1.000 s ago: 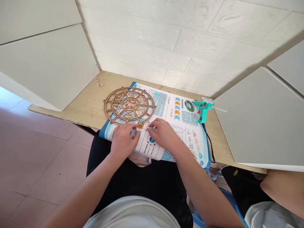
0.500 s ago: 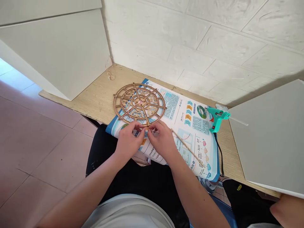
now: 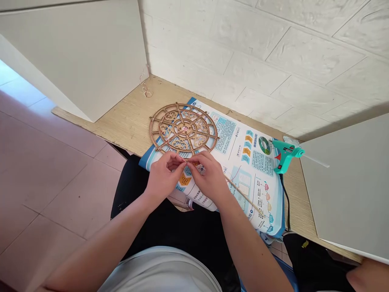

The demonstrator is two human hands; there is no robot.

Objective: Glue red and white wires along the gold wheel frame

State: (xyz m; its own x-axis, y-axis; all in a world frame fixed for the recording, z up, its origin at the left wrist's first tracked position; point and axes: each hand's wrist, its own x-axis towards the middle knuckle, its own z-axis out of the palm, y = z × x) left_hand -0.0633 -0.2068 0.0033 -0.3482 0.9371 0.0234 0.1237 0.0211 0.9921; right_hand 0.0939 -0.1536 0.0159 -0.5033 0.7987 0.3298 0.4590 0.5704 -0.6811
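My left hand (image 3: 165, 175) and my right hand (image 3: 209, 175) meet fingertip to fingertip at the near rim of a round openwork wooden wheel (image 3: 181, 129). Both are closed in a pinch on what looks like a thin wire (image 3: 186, 160), mostly hidden by the fingers. The wheel lies flat, with spokes, curled cut-out patterns and small tabs around its rim. A thin copper-coloured strand (image 3: 166, 140) runs across it from the hub. Right of my right hand, a slim wooden stick (image 3: 244, 194) rests on a printed sheet (image 3: 226, 142).
A teal hot glue gun (image 3: 286, 156) lies at the right, its black cord (image 3: 285, 198) dropping over the front edge. Behind it is a roll of green tape (image 3: 265, 145). Loose wire (image 3: 146, 87) sits in the back left corner. White boards (image 3: 91, 52) stand either side, before a white wall (image 3: 227, 48).
The view has shifted a little, so the wheel, sheet and glue gun sit slightly further right. My fingertips have drawn closer together at the wheel's near rim.
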